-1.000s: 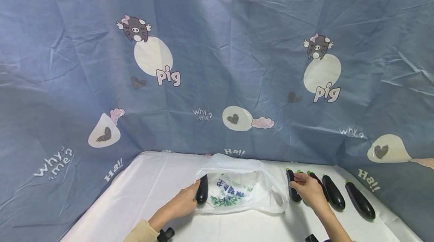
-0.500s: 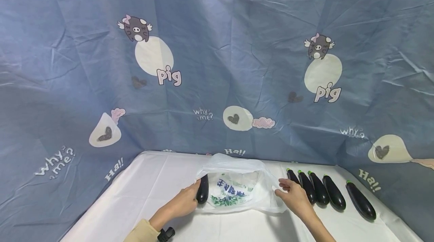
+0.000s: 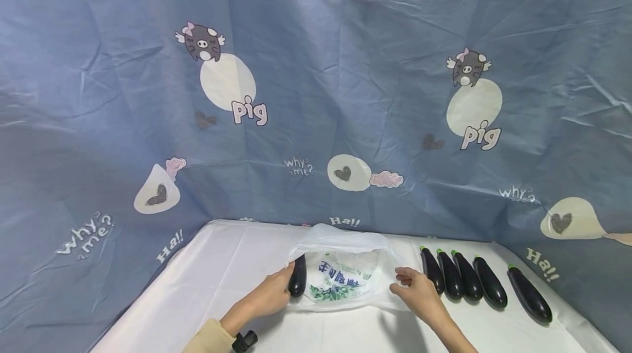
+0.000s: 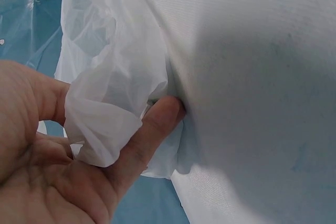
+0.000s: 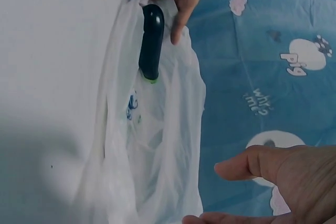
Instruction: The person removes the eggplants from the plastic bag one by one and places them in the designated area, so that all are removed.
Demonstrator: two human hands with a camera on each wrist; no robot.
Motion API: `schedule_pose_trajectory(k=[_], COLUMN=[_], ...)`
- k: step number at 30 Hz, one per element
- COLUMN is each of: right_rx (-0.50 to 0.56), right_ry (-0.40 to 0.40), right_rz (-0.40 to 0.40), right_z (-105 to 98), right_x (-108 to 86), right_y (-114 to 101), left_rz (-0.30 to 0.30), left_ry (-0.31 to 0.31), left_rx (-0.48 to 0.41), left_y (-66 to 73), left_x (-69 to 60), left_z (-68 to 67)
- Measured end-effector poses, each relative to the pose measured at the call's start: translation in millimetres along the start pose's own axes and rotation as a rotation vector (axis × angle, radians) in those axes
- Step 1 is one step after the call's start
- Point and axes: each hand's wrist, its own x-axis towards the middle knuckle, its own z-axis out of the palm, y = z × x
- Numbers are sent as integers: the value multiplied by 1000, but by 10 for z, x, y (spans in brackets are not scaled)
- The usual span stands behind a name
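Observation:
A white translucent plastic bag [image 3: 340, 240] with blue and green print lies on the table, its mouth facing me. My left hand [image 3: 270, 292] holds the bag's left edge; in the left wrist view the film [image 4: 105, 124] is bunched between thumb and fingers. Just inside that edge sits a dark eggplant [image 3: 298, 279], its green stem end pointing into the bag in the right wrist view. At the bag's right side is my right hand [image 3: 419, 295], thumb and fingers apart with nothing between them. Its fingertips lie close to the film; contact cannot be told.
Several eggplants lie in a row at the right, among them a leftmost one [image 3: 432, 270] near my right hand and a rightmost one [image 3: 530, 295] set apart. A white cloth covers the table [image 3: 237, 265]. A blue printed curtain [image 3: 316, 95] hangs behind.
My right hand has moved left, from over the leftmost eggplants in the row to the bag's right side. The left hand and the eggplant in the bag stay put.

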Motion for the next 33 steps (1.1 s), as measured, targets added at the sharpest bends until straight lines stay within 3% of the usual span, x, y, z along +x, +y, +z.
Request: schedule_pose_trajectory(k=[9,22,33], right_rx=[34,124,180], right_ry=[-46,-130,-216], right_rz=[-22,-95,-103], right_z=[137,485,797], right_x=[8,73,133], right_y=[-89,-322,-501], left_rz=[0,18,13], left_ry=[5,3,13], left_rx=[0,5,15], left_y=[10,-2,3], left_x=[5,21,6], left_z=[-1,5,-2])
